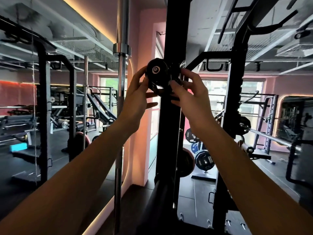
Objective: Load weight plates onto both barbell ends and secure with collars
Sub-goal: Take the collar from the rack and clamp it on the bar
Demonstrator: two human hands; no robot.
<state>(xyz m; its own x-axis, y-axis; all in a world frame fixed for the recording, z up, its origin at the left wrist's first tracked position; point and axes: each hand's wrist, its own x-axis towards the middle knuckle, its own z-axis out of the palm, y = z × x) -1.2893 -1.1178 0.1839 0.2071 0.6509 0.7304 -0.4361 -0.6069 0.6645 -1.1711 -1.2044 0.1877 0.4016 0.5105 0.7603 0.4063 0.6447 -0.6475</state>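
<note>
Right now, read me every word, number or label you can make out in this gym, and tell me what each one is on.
"15KG": on the black plate stored low on the rack.
"RO...": on the blue plate beneath it, the rest hidden.
"15KG": on the dark plate below that, sideways and faint.
Round pale mark on the black collar held by both hands: too blurred to read.

Pink walls [144, 31], dark rubber floor [199, 189], bright windows [250, 89], warm ceiling strip light [94, 22], mirrored wall [22, 92].
</note>
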